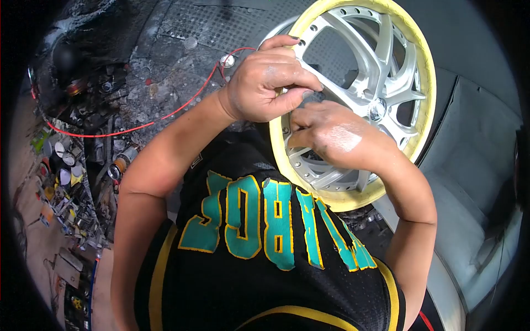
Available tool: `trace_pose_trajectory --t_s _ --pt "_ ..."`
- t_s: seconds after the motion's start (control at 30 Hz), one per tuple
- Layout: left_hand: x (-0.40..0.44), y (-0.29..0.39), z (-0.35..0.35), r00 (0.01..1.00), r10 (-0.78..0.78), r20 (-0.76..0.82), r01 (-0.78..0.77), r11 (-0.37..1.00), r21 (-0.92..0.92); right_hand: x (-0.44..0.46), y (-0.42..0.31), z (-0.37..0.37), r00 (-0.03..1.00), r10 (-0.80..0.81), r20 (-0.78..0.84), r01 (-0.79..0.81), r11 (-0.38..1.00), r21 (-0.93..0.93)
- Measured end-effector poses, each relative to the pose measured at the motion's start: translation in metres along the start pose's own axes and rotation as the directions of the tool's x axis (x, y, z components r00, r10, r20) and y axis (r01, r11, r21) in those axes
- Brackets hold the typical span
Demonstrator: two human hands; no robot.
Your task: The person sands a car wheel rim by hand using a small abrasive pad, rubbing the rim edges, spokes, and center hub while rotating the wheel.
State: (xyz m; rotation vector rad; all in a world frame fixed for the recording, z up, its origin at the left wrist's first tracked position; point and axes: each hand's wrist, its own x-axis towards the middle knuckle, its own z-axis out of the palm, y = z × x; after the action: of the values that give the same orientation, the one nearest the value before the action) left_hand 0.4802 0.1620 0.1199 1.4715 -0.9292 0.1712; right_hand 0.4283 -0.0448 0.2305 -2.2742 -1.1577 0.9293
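Observation:
A silver alloy wheel rim stands tilted in front of me, its outer edge covered by a yellow band. My left hand is over the rim's left edge, its thumb and index finger pinched together at a small dark grey piece. Close beside it, my right hand is curled in front of the spokes, and its fingertips meet near the same dark piece. What the right fingers hold is mostly hidden. Whitish residue marks the backs of both hands.
A thin red hose curves across from the left to behind my left hand. Cans and small clutter are heaped at the left. A stained dark floor lies beyond, and a grey padded panel stands at the right.

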Motion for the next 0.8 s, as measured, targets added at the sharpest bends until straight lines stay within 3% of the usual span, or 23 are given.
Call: trace_pose_trajectory --t_s 0.07,0.27,0.4,0.47,0.57,0.8 --pt "0.000 -0.001 0.000 1.000 -0.010 -0.004 0.010 1.000 -0.014 0.006 0.002 0.010 1.000 -0.014 0.021 0.011 0.994 0.112" --pt "-0.007 0.001 0.000 0.999 -0.035 0.024 0.035 0.999 -0.006 0.008 0.001 0.011 0.986 0.032 0.161 -0.057 0.986 0.156" --pt "-0.011 0.009 0.003 0.999 -0.029 0.019 0.028 0.999 0.039 0.005 -0.001 0.008 0.998 -0.016 0.068 0.007 0.992 0.127" --pt "-0.012 0.008 0.003 0.999 -0.036 -0.005 0.037 0.999 0.022 -0.003 0.000 -0.016 0.988 0.029 0.153 -0.022 0.999 -0.047" --pt "-0.010 0.004 0.004 0.999 -0.043 -0.011 0.043 0.999 -0.009 -0.006 0.001 -0.008 0.999 -0.048 0.026 0.047 0.998 0.051" --pt "-0.009 0.004 0.005 1.000 -0.029 -0.007 0.029 0.999 -0.014 0.002 -0.001 0.017 0.999 -0.030 0.022 0.027 0.992 0.122"
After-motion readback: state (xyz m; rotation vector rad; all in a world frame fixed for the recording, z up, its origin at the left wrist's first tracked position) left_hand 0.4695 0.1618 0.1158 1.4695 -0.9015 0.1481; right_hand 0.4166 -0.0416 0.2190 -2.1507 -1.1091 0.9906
